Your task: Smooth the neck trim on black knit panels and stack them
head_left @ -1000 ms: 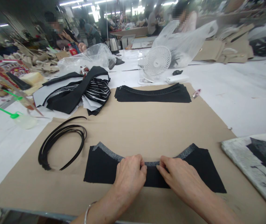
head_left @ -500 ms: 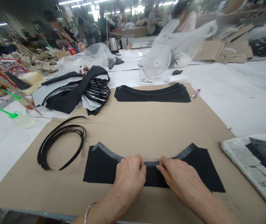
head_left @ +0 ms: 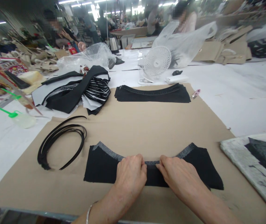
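Observation:
A curved black fabric piece (head_left: 100, 165) with a grey band along its upper edge lies on brown paper (head_left: 147, 124) near the table's front. My left hand (head_left: 130, 174) and my right hand (head_left: 179, 177) rest side by side on its middle. Each hand has its fingers curled and pinches the grey edge. A stack of similar black pieces (head_left: 153, 94) lies farther back on the paper. Thin black strips (head_left: 60, 140) lie looped to the left.
A small white fan (head_left: 156, 62) stands behind the stack, with a pink-tipped tool (head_left: 196, 93) to its right. Black and striped fabric pieces (head_left: 77, 90) pile up at back left beside clear plastic bags (head_left: 93, 56). A white mat (head_left: 251, 161) lies at right. Other people work at far tables.
The right end of the black piece has drawn in slightly. My hands stay pinching the grey edge in the same place.

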`<state>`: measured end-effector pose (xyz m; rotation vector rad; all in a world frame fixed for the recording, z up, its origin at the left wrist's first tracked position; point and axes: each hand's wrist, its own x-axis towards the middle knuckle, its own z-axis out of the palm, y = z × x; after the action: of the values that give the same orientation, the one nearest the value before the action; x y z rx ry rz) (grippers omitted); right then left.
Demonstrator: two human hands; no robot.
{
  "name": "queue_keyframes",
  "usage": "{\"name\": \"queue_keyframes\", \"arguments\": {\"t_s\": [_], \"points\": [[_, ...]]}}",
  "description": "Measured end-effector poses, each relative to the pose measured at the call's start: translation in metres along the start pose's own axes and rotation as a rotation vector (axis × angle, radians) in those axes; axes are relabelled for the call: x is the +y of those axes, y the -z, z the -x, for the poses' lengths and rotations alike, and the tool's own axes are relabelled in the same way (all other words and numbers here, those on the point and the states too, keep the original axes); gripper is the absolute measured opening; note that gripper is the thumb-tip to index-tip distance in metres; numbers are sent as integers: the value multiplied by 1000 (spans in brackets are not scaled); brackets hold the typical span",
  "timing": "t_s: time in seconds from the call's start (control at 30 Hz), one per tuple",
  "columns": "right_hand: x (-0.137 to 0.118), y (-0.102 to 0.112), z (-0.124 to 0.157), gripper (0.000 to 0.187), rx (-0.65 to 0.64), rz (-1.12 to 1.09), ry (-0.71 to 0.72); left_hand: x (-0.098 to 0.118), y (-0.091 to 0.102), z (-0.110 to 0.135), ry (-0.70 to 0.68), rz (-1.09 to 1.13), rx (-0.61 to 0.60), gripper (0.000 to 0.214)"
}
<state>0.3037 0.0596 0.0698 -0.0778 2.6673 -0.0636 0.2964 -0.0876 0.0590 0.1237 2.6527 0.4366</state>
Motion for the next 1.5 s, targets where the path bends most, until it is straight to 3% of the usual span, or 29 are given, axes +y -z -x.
{"name": "queue_keyframes", "arguments": {"t_s": [0.17, 0.3, 0.53, 1.2, 1.5], "points": [[2, 0, 0, 20, 20, -4, -40, 3, 1, 3, 24, -27, -1, 8], [6, -2, 1, 21, 39, -24, -56, 0, -2, 4, 90, 38, 45, 26], [7, -4, 3, 20, 33, -6, -52, -9, -5, 8, 104, 44, 110, 24], [9, -5, 1, 23, 19, -24, -34, -38, 13, 15, 167, 56, 130, 8], [8, -5, 3, 22, 22, -25, -35, -35, 13, 17, 140, 42, 161, 11]]}}
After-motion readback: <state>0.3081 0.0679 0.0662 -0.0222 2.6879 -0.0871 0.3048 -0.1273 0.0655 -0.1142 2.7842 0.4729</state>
